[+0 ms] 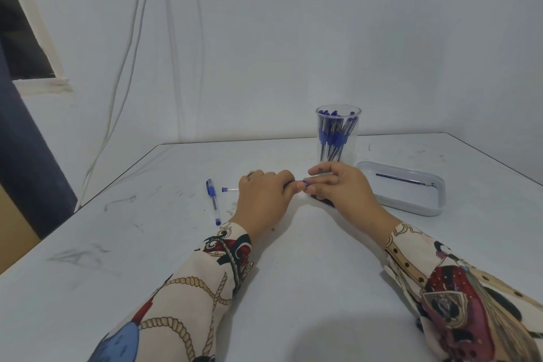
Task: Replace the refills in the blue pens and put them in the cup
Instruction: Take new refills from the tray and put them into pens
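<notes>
My left hand point(264, 195) grips a blue pen point(296, 184) near the middle of the table; only a short blue part shows between both hands. My right hand point(340, 185) pinches the pen's right end with thumb and fingers. A thin refill point(230, 190) with a blue end pokes out to the left of my left hand. Another blue pen point(213, 201) lies on the table further left. A clear cup point(338, 134) holding several blue pens stands just behind my right hand.
A shallow clear tray point(411, 203) to the right holds one thin refill point(404, 179). The white table point(293, 273) ends at a wall behind. White cables point(123, 82) hang down the wall at the left.
</notes>
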Tool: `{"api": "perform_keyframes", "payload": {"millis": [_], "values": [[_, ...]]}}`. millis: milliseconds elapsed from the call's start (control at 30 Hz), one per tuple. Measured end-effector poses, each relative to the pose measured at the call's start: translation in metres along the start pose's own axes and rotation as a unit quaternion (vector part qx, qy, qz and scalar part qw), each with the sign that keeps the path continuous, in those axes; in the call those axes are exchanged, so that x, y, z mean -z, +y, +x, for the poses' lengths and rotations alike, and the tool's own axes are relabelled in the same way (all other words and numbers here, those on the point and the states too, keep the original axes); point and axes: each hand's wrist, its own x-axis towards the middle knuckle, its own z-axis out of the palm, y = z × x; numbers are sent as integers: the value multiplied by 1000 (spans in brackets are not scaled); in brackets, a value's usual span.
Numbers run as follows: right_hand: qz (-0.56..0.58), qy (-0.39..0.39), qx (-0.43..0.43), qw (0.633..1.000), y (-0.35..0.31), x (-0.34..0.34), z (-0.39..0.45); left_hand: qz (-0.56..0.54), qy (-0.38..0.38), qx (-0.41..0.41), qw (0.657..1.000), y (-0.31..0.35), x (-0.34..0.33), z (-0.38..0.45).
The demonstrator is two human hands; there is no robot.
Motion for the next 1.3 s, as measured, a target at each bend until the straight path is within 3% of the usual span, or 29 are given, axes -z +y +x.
{"api": "perform_keyframes", "payload": {"millis": [200, 633, 733, 800, 933, 1033, 1200, 1300], "values": [[27, 21, -21, 999, 1, 5, 5, -1, -43, -28, 999, -1, 0, 3], [2, 51, 5, 999, 4, 8, 10, 20, -56, -53, 997, 1, -2, 6], [-33, 81, 8, 996, 6, 7, 11, -26, -15, -71, 997, -3, 5, 8], [-89, 143, 30, 985, 6, 8, 14, -99, 21, -55, 993, -3, 19, 14], [-157, 238, 82, 955, 2, 14, 26, -165, 144, -73, 973, 3, 49, 44], [-178, 229, 56, 955, 3, 17, 38, -306, 179, -95, 930, 23, 68, 67], [-163, 209, 34, 964, 4, 17, 53, -411, 280, -90, 863, 57, 77, 103], [-156, 209, 35, 965, 5, 15, 57, -443, 277, -78, 849, 68, 66, 119]]}}
